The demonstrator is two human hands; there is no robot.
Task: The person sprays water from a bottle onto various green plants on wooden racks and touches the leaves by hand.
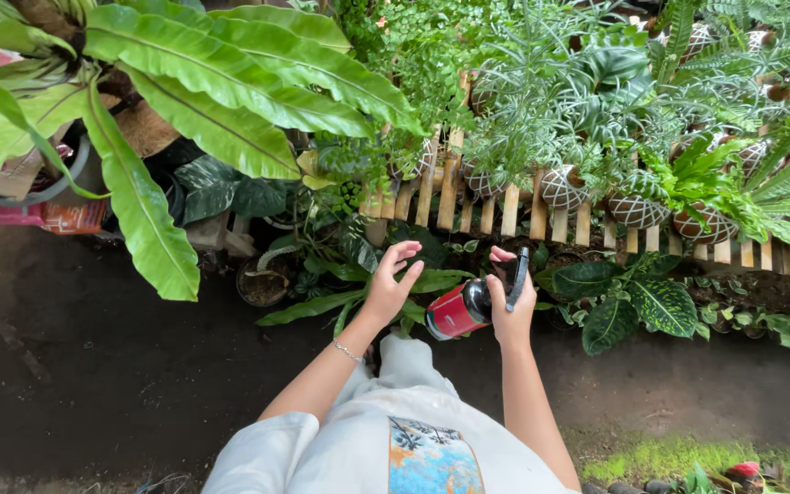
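Note:
My right hand (510, 306) grips a red spray bottle (454, 312) by its black trigger head (516, 274), with the bottle tilted sideways and its body pointing left. My left hand (390, 279) is held open just left of the bottle, fingers spread, touching nothing. A thin bracelet (347, 351) circles the left wrist. Both hands hover over low green plants (368, 293) growing at the foot of a wooden slat shelf (514, 212).
Large bird's-nest fern leaves (221, 87) hang at upper left. Round net-wrapped moss-ball plants (637, 210) sit along the slat shelf. A spotted-leaf plant (637, 302) stands right of my hands. A small dark pot (262, 284) lies left. Dark soil ground (93, 366) spreads below.

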